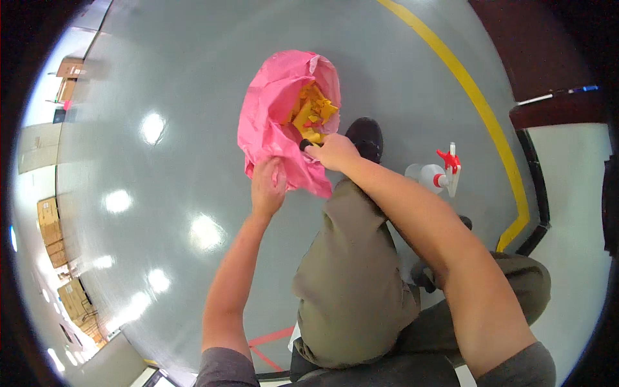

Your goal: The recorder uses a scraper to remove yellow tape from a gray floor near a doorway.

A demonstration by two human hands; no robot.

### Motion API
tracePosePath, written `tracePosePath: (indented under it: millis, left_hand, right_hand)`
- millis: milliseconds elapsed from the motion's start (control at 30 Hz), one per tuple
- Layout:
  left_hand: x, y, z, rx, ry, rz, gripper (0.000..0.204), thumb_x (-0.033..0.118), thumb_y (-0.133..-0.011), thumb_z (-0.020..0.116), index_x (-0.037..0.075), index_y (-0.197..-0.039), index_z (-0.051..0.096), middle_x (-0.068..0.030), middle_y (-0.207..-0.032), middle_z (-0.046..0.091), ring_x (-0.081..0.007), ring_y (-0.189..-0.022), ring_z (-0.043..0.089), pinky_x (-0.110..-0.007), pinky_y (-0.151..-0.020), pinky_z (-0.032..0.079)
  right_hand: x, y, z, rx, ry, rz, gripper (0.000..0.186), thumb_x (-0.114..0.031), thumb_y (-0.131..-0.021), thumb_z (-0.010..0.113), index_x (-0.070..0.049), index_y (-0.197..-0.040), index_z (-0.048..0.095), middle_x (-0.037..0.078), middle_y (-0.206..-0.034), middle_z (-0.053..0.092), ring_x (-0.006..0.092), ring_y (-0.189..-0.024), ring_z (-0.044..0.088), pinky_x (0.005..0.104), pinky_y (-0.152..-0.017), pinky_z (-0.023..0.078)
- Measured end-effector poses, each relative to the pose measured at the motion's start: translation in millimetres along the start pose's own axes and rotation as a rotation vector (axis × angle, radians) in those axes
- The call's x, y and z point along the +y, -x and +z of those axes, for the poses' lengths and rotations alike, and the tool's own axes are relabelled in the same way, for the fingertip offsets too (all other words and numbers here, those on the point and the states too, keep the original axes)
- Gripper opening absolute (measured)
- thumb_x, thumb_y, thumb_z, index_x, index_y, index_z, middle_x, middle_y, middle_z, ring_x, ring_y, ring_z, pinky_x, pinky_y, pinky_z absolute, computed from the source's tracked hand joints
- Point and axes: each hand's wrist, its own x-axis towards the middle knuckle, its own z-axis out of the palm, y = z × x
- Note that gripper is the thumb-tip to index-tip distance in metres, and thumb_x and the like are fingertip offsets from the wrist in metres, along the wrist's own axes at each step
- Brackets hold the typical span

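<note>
A pink plastic bag rests on the floor ahead of me, its mouth gaping toward the right. Crumpled yellow strips or scraps lie inside it. My left hand is closed, pinching the bag's near edge. At the right side of the mouth, my right hand is closed around a small black object. Only its rounded end shows by my fingers, so its kind is unclear. That end sits just below the yellow scraps; the rest is hidden by my hand.
A white spray bottle with a red-and-white trigger head lies to the right on the grey floor. My dark shoe is just right of the bag. A yellow floor line curves farther right. Cardboard boxes stand far left.
</note>
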Motion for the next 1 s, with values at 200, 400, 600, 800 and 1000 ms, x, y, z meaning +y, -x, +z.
tracePosePath:
  millis: [200, 400, 600, 800, 1000]
  left_hand:
    - [-4, -37, 19, -0.240, -0.130, 0.262, 0.063, 0.007, -0.070, 0.054, -0.002, -0.131, 0.040, -0.0239, -0.133, 0.041, -0.0349, -0.127, 0.037, -0.041, -0.108, 0.027]
    - [-21, -43, 33, -0.309, -0.209, 0.261, 0.068, 0.012, -0.070, 0.058, 0.000, -0.133, 0.035, -0.0199, -0.131, 0.043, -0.0343, -0.123, 0.040, -0.039, -0.106, 0.031]
    - [-34, -37, 14, -0.485, -0.144, 0.043, 0.070, 0.018, -0.072, 0.064, 0.007, -0.134, 0.034, -0.0128, -0.127, 0.047, -0.0330, -0.120, 0.042, -0.040, -0.101, 0.036]
    - [-47, -27, 8, -0.326, -0.282, -0.126, 0.050, 0.019, -0.077, 0.057, 0.009, -0.125, 0.048, -0.0122, -0.125, 0.051, -0.0313, -0.114, 0.048, -0.040, -0.094, 0.041]
    - [-6, -58, -26, -0.134, -0.047, -0.168, 0.025, 0.017, -0.079, 0.052, 0.006, -0.096, 0.066, -0.0118, -0.096, 0.066, -0.0310, -0.091, 0.062, -0.040, -0.078, 0.048]
  right_hand:
    - [-1, 7, -19, -0.080, -0.065, -0.175, 0.054, -0.047, -0.078, 0.057, 0.004, -0.093, 0.064, 0.027, -0.093, 0.062, 0.0381, -0.092, 0.060, 0.0442, -0.080, 0.048]
    - [14, 17, -61, -0.137, -0.009, -0.107, 0.053, -0.051, -0.075, 0.059, 0.001, -0.087, 0.067, 0.025, -0.089, 0.063, 0.0393, -0.087, 0.061, 0.0450, -0.077, 0.048]
    - [26, 37, -110, 0.055, 0.008, -0.077, 0.050, -0.050, -0.074, 0.062, -0.001, -0.071, 0.067, 0.013, -0.065, 0.063, 0.0276, -0.064, 0.062, 0.0392, -0.063, 0.049]
    - [19, 72, -158, 0.046, -0.123, -0.018, 0.049, -0.050, -0.077, 0.061, -0.001, -0.071, 0.066, 0.007, -0.059, 0.061, 0.0196, -0.056, 0.059, 0.0348, -0.058, 0.047]
    - [8, 140, -243, 0.133, -0.124, -0.032, 0.047, -0.049, -0.078, 0.062, -0.003, -0.083, 0.067, 0.004, -0.059, 0.059, 0.0134, -0.053, 0.054, 0.0283, -0.052, 0.042]
